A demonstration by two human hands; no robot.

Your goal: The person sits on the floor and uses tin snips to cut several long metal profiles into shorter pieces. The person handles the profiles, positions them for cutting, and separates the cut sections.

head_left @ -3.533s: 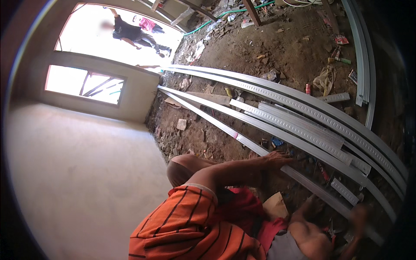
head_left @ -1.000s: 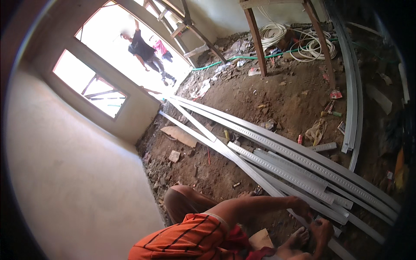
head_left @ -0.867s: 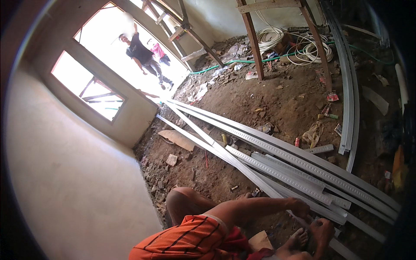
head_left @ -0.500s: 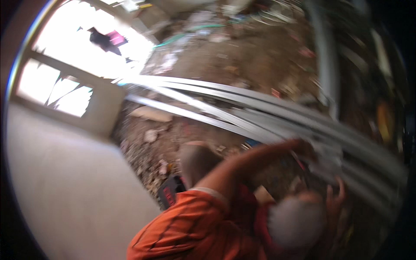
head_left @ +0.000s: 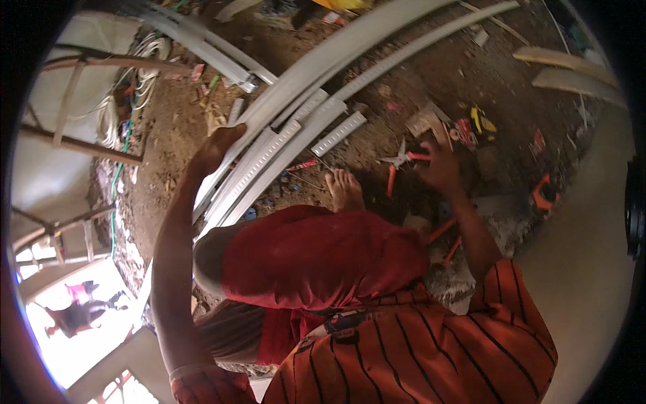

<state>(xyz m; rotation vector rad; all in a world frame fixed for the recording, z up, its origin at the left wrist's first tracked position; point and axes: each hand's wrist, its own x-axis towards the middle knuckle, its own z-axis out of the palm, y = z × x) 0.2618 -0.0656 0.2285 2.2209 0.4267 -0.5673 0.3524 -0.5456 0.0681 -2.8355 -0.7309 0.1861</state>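
Several long grey metal channels lie in a bundle across the ground, some with slotted faces. My left hand is closed on the edge of the outer channel, its fingertips partly hidden. To the right, a pair of snips has its red handles spread wide and its blades apart. My right hand has its fingers around the end of the upper red handle. A short slotted metal piece lies between the bundle and the snips. My bare foot rests close below it.
Beyond the snips are a cardboard piece and a yellow-black tool. Another red-handled tool lies by my knee; an orange tool is near the right wall. Coiled white cable and wooden poles stand left.
My view has swung round, bringing the bundle's other side and the snips into sight. My right hand is now at the snips; my left hand remains on the metal channels.
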